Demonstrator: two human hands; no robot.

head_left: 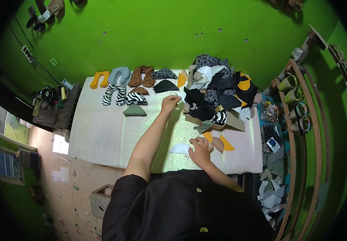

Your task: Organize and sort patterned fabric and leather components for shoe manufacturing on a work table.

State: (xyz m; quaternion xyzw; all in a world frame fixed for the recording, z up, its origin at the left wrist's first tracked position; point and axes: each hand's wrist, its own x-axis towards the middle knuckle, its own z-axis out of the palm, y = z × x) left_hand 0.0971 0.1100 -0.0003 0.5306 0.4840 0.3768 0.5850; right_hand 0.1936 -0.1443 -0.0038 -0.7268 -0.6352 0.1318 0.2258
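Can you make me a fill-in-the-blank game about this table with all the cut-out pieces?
1. The wall behind the table is painted ___.
2. The left hand reaches out beside a big ___ of cut pieces.
3. The right hand rests near a white half-round piece and some ___ pieces.
4. The striped pieces at the far left look like ___ print.

Missing words: green; pile; orange; zebra

White half-round cut piece [180, 149] flat near bench front edge; small pale piece [178, 95] raised, beside heaped scraps.
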